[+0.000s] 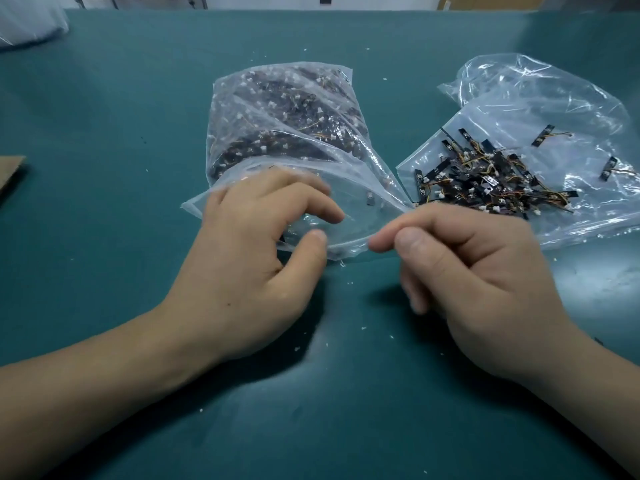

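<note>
A clear plastic bag (284,123) stuffed with small black circuit strips and white connectors lies in the middle of the green table (121,116). Its open mouth faces me. My left hand (249,268) reaches into that mouth, fingers curled inside the plastic and thumb outside below the edge. My right hand (478,282) pinches the bag's lower rim between thumb and forefinger at the right corner. A second clear bag (554,98) lies flat to the right, with a loose pile of black strips with coloured wires (485,181) on it.
Small white flecks are scattered over the table. A piece of brown cardboard (8,174) pokes in at the left edge. Another clear plastic bag (27,26) sits at the far left corner.
</note>
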